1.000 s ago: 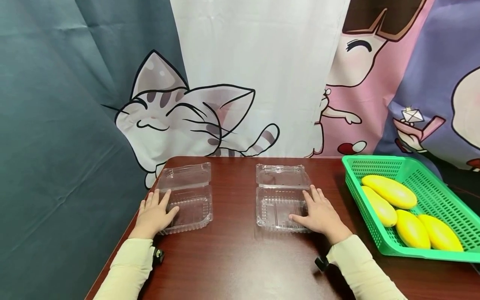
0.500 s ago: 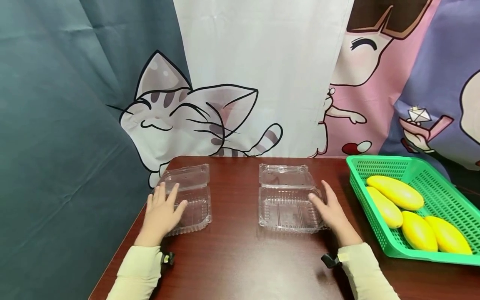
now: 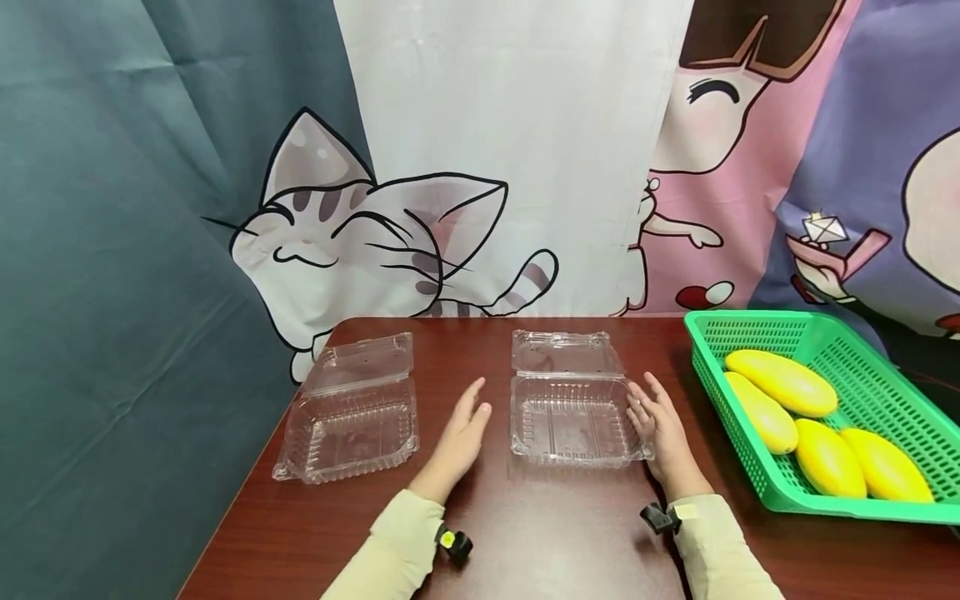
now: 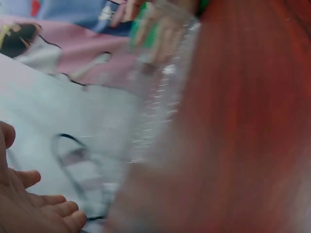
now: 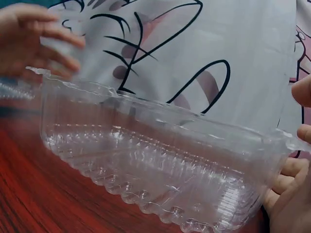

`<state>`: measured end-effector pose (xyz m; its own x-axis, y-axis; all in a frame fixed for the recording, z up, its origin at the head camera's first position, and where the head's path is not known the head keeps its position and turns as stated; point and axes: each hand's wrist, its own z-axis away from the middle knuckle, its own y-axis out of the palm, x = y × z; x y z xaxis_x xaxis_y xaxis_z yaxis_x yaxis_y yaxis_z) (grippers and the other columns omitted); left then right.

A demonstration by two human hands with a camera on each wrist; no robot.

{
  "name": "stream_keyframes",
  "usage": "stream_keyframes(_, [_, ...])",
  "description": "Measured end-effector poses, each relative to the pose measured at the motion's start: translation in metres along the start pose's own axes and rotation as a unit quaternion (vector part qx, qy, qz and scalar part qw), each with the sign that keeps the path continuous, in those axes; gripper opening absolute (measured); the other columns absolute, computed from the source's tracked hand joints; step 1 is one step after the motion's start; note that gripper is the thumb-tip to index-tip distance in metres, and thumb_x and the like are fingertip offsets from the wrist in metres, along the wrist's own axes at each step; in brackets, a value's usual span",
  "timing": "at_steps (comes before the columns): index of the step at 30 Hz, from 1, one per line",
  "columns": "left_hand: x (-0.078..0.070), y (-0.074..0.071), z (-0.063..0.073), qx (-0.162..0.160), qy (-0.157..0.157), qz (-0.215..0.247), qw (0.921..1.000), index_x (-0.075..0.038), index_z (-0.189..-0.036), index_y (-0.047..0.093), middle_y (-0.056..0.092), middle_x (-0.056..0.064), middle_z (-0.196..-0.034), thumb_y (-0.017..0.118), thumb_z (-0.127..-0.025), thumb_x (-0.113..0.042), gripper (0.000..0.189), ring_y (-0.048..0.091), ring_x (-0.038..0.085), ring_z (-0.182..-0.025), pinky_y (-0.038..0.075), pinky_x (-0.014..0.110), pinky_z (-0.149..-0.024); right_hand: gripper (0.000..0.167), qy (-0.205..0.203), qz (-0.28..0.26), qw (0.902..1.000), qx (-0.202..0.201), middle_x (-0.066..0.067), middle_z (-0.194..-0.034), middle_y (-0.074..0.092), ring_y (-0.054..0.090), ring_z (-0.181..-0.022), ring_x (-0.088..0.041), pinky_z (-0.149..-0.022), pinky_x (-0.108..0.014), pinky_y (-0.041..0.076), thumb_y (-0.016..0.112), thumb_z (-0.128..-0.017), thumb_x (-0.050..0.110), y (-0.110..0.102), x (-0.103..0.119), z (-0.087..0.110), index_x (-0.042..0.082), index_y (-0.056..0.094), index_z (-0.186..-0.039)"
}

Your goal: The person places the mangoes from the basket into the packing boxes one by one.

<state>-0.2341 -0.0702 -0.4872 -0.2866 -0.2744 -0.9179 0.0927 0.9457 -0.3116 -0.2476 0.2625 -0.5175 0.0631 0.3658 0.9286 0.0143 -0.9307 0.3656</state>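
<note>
Two clear plastic clamshell boxes lie with lids up on the dark red table. My left hand (image 3: pixel 459 435) is between them, thumb up and fingers extended, holding nothing; it is nearest the left side of the right box (image 3: pixel 573 421). The right wrist view also shows this left hand (image 5: pixel 36 41), blurred, beyond the box's far end. At the right box's other side, my right hand (image 3: pixel 666 433) has its fingers loosely extended along the outer wall, partly seen through the plastic. Its fingers (image 5: pixel 286 180) sit right beside the corner. The left box (image 3: pixel 352 433) stands apart from both hands.
A green plastic basket (image 3: pixel 772 492) holds several yellow, mango-like fruits (image 3: pixel 780 382) at the right. A printed curtain (image 3: pixel 570 150) hangs behind the table (image 3: pixel 510 533). The left box sits close to the table's left edge.
My left hand has left the left box and moved right, toward the right box. My right hand has shifted from over the right box to its outer right side.
</note>
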Motion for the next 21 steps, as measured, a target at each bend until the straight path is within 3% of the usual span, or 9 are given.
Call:
stream_keyframes(3, [0.015, 0.019, -0.007, 0.021, -0.029, 0.059, 0.9976, 0.002, -0.157, 0.026, 0.027, 0.028, -0.16, 0.04, -0.109, -0.013, 0.052, 0.024, 0.043, -0.149, 0.02, 0.056, -0.12, 0.058, -0.015, -0.004, 0.9994, 0.03, 0.0, -0.151, 0.042, 0.031, -0.146, -0.021, -0.123, -0.038, 0.02, 0.031, -0.11, 0.01, -0.002, -0.004, 0.0, 0.013, 0.007, -0.162])
stream_keyframes(5, [0.023, 0.027, -0.009, 0.039, -0.032, 0.089, 0.9947, 0.007, -0.157, 0.02, 0.023, 0.031, -0.16, 0.036, -0.11, -0.009, 0.053, 0.022, 0.045, -0.149, 0.018, 0.056, -0.121, 0.056, -0.025, -0.009, 0.9985, 0.047, 0.002, -0.149, 0.047, 0.035, -0.145, -0.019, -0.121, -0.037, 0.024, 0.031, -0.109, 0.005, -0.002, -0.008, -0.001, 0.017, 0.013, -0.16])
stream_keyframes(10, [0.032, 0.03, -0.008, 0.069, -0.023, 0.137, 0.9879, 0.008, -0.158, 0.014, 0.021, 0.033, -0.161, 0.032, -0.11, -0.006, 0.053, 0.022, 0.045, -0.149, 0.018, 0.055, -0.121, 0.053, -0.035, -0.016, 0.997, 0.067, 0.002, -0.146, 0.053, 0.04, -0.142, -0.016, -0.115, -0.031, 0.031, 0.034, -0.107, 0.0, 0.004, -0.016, -0.003, 0.022, 0.024, -0.155])
stream_keyframes(17, [0.041, 0.023, -0.004, 0.053, -0.014, 0.152, 0.9868, 0.006, -0.158, 0.012, 0.02, 0.031, -0.161, 0.033, -0.107, 0.002, 0.055, 0.021, 0.044, -0.149, 0.016, 0.053, -0.121, 0.055, -0.035, -0.003, 0.9971, 0.068, -0.001, -0.146, 0.053, 0.04, -0.143, -0.019, -0.117, -0.036, 0.031, 0.037, -0.106, 0.0, 0.018, -0.022, -0.008, 0.015, 0.024, -0.157])
stream_keyframes(21, [0.042, 0.021, -0.002, 0.029, -0.023, 0.15, 0.988, 0.005, -0.159, 0.015, 0.023, 0.03, -0.161, 0.033, -0.107, 0.002, 0.055, 0.023, 0.043, -0.149, 0.018, 0.053, -0.121, 0.058, -0.024, 0.01, 0.9979, 0.06, -0.01, -0.153, 0.046, 0.033, -0.147, -0.026, -0.12, -0.042, 0.026, 0.037, -0.106, -0.001, 0.026, -0.024, -0.012, 0.01, 0.018, -0.16])
